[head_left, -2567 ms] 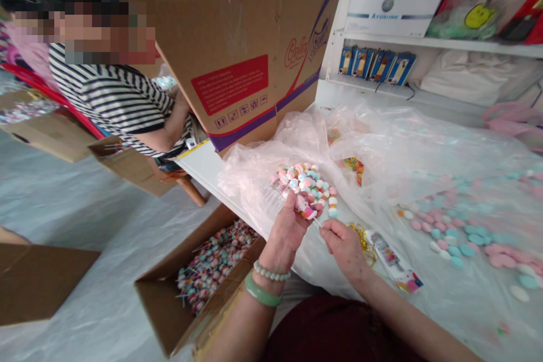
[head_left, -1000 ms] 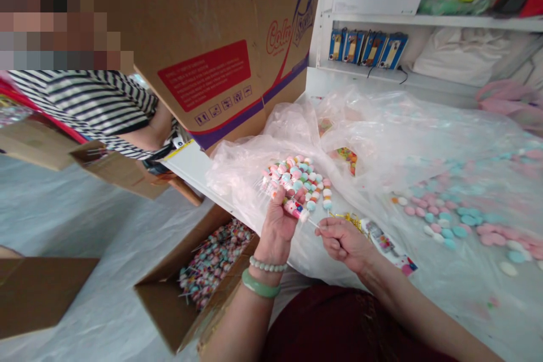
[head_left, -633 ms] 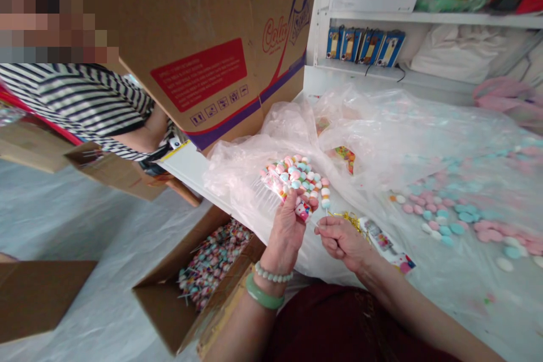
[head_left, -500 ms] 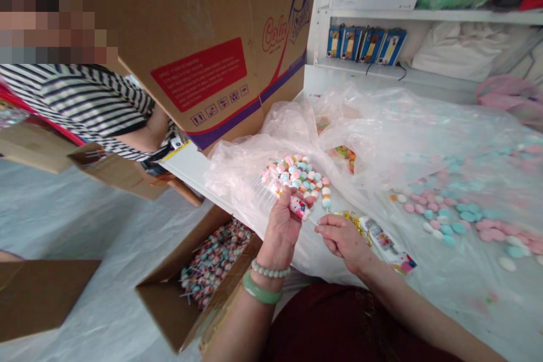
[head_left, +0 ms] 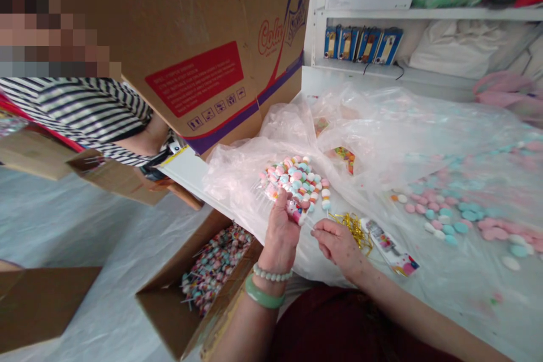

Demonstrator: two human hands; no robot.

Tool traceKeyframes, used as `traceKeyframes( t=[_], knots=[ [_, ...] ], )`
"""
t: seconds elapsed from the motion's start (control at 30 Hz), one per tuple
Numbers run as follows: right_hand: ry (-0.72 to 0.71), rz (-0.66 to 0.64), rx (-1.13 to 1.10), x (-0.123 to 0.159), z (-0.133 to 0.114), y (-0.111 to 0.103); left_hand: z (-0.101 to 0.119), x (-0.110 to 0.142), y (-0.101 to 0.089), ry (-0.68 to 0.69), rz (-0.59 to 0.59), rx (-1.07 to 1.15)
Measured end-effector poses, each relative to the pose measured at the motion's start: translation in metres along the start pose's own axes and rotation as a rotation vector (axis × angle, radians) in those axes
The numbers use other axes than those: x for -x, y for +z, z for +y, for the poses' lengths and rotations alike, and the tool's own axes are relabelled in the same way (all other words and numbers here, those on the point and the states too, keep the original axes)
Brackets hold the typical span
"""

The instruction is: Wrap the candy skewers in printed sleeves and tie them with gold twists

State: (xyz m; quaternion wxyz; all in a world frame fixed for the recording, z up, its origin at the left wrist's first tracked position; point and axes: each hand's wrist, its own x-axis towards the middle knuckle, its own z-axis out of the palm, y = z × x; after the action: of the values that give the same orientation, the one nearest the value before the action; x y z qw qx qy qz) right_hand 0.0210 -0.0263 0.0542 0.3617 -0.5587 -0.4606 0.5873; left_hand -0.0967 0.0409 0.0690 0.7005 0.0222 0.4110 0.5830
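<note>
My left hand (head_left: 282,235) is closed around a marshmallow skewer in a printed pink and white wrapper (head_left: 294,211). A thin white stick (head_left: 307,225) comes out of the wrapper's lower end, and my right hand (head_left: 337,242) pinches it between thumb and fingers. Just beyond my hands lies a pile of pastel marshmallow skewers (head_left: 292,172) on clear plastic sheeting. Gold twist ties (head_left: 355,228) lie beside my right hand, with a stack of flat printed wrappers (head_left: 388,248) to their right.
An open carton (head_left: 159,305) of finished-looking candy sticks stands below the table's left edge. Loose marshmallows (head_left: 445,220) lie on the right. A large carton (head_left: 203,22) rises at the back left, beside a person in a striped shirt (head_left: 80,107). Shelves (head_left: 382,13) stand behind.
My left hand and the wrapped skewer have tipped slightly downward. My right hand has shifted a little left along the stick. The view has moved slightly.
</note>
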Motion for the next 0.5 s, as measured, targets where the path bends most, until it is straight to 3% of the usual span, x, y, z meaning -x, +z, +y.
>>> traceKeyframes(
  t=[0.1, 0.23, 0.37, 0.5],
  knots=[
    [0.061, -0.037, -0.081, 0.000, -0.002, -0.006, 0.012, -0.002, -0.002, -0.009, -0.052, 0.044],
    [-0.003, -0.022, 0.008, 0.000, -0.003, -0.008, 0.023, -0.007, -0.004, 0.130, -0.048, 0.079],
    [-0.067, -0.020, 0.073, 0.000, -0.001, -0.004, 0.022, -0.011, -0.001, 0.080, -0.028, 0.097],
    [0.003, -0.044, -0.018, -0.001, 0.001, -0.004, 0.015, -0.005, 0.010, 0.157, -0.021, 0.043]
  ],
)
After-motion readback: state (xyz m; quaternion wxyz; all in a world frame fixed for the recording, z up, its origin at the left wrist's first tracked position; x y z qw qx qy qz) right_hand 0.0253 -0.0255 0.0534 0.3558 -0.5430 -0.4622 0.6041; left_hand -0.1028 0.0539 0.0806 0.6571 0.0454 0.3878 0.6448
